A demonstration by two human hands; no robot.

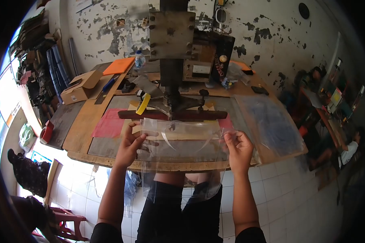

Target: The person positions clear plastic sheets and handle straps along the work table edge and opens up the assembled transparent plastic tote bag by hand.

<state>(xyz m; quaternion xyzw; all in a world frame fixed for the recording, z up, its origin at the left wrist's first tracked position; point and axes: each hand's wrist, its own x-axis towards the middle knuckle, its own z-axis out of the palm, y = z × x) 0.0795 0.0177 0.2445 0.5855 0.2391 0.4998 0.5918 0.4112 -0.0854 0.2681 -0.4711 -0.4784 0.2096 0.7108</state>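
A clear plastic sheet [184, 162], perhaps a bag, hangs stretched between my two hands in front of the table edge. My left hand [129, 145] pinches its upper left corner between thumb and fingers. At the upper right corner, my right hand [238, 150] is closed on the same sheet. Light glints in curved streaks across the plastic. Just beyond its top edge lies the long dark bar [129, 115] of a press machine [172, 34]. A yellow tape roll [142, 104] leans against the machine's left side.
Clear plastic sheets [267, 125] are piled on the table's right. Pink sheets [108, 123] lie under the bar. At the left are a cardboard box [82, 86] and red tape roll [46, 132]. A bottle [140, 59] stands behind. People sit at another bench [322, 115] far right.
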